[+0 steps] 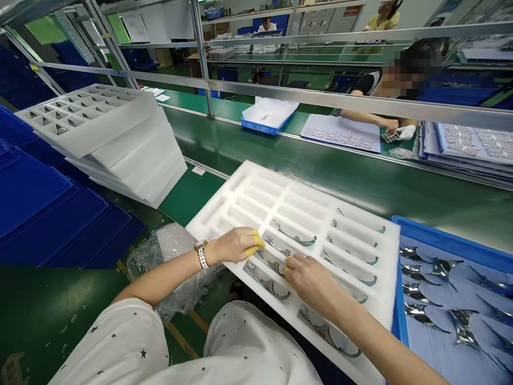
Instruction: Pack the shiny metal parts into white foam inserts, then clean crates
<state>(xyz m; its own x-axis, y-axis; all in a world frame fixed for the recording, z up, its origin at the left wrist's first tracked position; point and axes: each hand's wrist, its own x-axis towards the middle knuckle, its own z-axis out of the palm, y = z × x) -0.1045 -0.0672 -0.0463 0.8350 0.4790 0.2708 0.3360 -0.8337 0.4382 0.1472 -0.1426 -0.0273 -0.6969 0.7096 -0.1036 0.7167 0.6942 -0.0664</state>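
A white foam tray with long slots lies tilted in front of me, its near edge over my lap. Curved chrome trim pieces sit in the slots of its middle and right columns. My left hand, with yellow finger cots, is closed at the left end of one chrome trim piece in the middle column. At that piece's right end my right hand is closed, also with yellow on a finger. The fingertips partly hide both ends. Another chrome piece lies in the slot nearer me.
At right, a blue bin holds several shiny chrome parts on white sheeting. Stacked foam trays stand at left beside blue crates. A metal rail crosses above the green bench. Across it, a co-worker's hands handle small parts.
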